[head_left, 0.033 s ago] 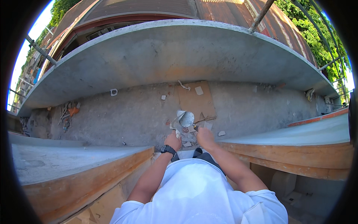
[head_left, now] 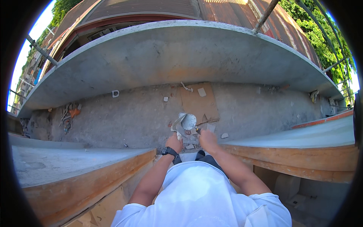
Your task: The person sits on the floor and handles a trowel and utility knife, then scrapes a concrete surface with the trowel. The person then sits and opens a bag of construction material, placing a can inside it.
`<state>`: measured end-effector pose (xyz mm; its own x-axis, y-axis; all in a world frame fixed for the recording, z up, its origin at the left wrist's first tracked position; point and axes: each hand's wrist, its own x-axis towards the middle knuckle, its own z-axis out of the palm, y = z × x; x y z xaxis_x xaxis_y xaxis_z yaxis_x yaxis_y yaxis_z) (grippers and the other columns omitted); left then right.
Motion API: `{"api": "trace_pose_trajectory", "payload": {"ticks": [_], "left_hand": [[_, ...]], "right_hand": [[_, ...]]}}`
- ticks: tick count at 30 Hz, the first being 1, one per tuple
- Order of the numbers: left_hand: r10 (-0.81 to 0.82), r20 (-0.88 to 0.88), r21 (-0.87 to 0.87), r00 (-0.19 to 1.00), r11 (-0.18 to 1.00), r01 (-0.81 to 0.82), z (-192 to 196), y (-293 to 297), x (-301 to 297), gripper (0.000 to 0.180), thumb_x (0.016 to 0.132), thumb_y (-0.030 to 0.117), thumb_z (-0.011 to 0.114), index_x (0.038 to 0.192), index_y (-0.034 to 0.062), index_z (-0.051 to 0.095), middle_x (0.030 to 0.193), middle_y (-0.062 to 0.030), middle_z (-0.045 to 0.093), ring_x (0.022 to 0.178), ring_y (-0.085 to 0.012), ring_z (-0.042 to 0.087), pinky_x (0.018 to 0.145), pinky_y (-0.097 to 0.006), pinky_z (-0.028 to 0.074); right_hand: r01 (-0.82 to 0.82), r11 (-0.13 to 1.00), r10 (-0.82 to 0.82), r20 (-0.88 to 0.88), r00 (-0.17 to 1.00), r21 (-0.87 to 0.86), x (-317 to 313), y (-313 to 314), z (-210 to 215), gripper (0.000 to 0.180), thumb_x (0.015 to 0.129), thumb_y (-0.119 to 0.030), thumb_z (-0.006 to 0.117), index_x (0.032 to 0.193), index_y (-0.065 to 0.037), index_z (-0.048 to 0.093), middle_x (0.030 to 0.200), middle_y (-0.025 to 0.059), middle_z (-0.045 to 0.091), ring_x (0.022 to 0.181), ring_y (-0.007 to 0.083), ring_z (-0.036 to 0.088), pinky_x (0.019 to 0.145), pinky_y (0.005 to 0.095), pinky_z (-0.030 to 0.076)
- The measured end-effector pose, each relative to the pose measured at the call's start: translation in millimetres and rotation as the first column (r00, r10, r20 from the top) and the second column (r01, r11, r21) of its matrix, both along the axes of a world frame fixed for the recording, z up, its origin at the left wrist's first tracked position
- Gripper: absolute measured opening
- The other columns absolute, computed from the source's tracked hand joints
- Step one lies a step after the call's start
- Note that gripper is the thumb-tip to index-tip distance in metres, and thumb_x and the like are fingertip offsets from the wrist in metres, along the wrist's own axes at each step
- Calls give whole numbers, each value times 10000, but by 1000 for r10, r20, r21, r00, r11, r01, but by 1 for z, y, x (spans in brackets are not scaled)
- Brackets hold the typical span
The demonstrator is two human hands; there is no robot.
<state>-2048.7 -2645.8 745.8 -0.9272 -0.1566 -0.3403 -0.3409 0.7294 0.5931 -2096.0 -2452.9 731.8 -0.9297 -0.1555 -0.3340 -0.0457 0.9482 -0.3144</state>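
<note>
Grey cement coats the trowel, which lies on the concrete floor just beyond both hands. Left hand, with a black watch at its wrist, sits just below the trowel's lower left edge and appears curled around something there; the grip itself is too small to make out. Right hand rests just right of and below the trowel, fingers bent downward near a few small chips; whether it holds anything cannot be told.

Trowel blade faces up, its rounded end pointing away from the person, long axis running roughly from the left hand toward the far wall.

A brown cardboard sheet lies flat just beyond the trowel, with 1 pale tile scrap on it. A thin stick lies just right of the trowel. Well left of it sits a heap of orange rubble. Wooden formwork boards flank the person on both sides.
</note>
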Motion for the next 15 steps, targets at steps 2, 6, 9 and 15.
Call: {"api": "trace_pose_trajectory", "payload": {"ticks": [2,6,9,15], "left_hand": [[-85,49,5,995,996,85,-8,0,3,474,902,260,676,1235,-57,559,1040,-322,690,990,-498,663,863,-566,527],[-82,8,3,997,997,82,-27,6,-1,447,910,238,667,1233,-52,559,1054,-330,683,1006,-500,658,885,-560,525],[-22,55,-24,998,999,24,-39,-12,-24,448,915,245,664,1239,-44,550,1083,-325,675,1017,-491,659,891,-556,527],[-19,35,-44,999,999,21,-36,-19,-12,460,921,251,661,1257,-38,537,1105,-311,668,1028,-470,660,885,-539,536]], "right_hand": [[-10,1000,10,52,999,16,-2,0,1,228,932,-105,552,1087,19,664,1031,252,682,966,428,702,804,521,572],[74,994,-76,-17,997,-81,-12,-3,10,226,941,-141,602,1103,8,651,1031,255,677,970,440,695,804,532,565],[40,994,-42,-14,999,-103,-7,-1,20,252,935,-181,653,1108,1,646,1025,257,676,968,446,690,809,533,560],[49,991,-49,4,999,-121,0,-3,27,281,927,-218,683,1113,-10,651,1016,250,675,975,439,684,820,525,553]]}}
